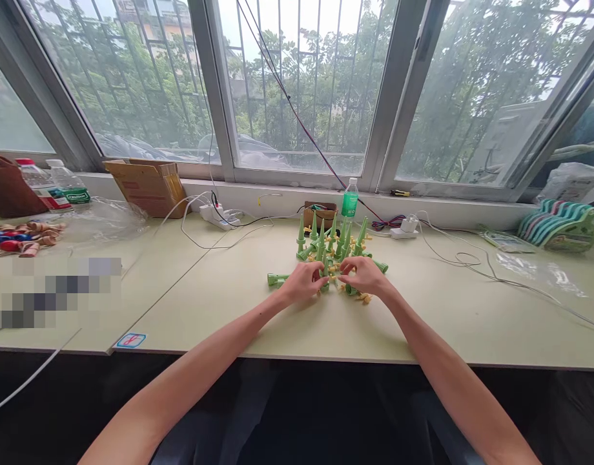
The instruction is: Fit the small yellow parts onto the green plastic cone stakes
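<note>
In the head view my left hand [303,283] is closed around the lower part of an upright pale-green spiked plastic piece [325,279]. Facing it, my right hand [363,274] has its thumb and fingers pinched at a small yellow plastic piece [334,278], close against the green one. Behind both hands stand several more green spiked pieces [345,239], with small yellow parts among them. A green tube-like piece [276,279] lies left of my left hand. Small yellow parts [363,298] rest on the table below my right hand.
The pale table [204,323] runs along a windowsill. At its back are a small brown box [320,208], a green-labelled bottle [350,199], power strips [219,216] and loose cables. A cardboard box [146,187] stands left; a bundle of teal hangers [558,225] lies right.
</note>
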A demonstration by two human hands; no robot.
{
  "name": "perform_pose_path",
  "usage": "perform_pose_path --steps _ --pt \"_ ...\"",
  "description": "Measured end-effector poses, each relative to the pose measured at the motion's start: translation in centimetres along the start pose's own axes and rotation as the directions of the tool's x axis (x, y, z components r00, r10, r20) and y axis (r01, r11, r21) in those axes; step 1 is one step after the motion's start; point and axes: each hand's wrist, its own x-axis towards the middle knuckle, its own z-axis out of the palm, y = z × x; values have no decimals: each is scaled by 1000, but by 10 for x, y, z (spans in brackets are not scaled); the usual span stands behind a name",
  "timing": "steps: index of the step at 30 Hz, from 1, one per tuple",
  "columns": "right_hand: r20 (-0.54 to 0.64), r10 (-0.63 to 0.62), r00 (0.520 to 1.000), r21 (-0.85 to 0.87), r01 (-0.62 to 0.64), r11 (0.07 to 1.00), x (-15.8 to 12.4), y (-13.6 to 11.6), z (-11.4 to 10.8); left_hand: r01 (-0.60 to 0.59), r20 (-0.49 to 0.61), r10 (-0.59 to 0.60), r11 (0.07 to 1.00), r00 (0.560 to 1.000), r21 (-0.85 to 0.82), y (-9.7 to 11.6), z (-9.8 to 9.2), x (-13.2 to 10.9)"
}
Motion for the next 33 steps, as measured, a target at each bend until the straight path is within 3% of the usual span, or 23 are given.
perform_pose_path --steps 10,16,27,33 --pt "166 -97 981 -20 102 995 -5 0 -5 -1 -4 1 1000 1000 -4 3 -1 0" --pt "183 -114 976 23 112 993 -3 3 -3 3 -2 -3 1000 1000 -11 4 -1 -1" --pt "-42 -111 993 55 113 992 2 7 5 2 -11 -3 998 1000 -71 7 -3 -1" --pt "-153 -48 987 185 76 980 2 4 8 -29 -5 28 993 1000 -115 11 -5 -1"
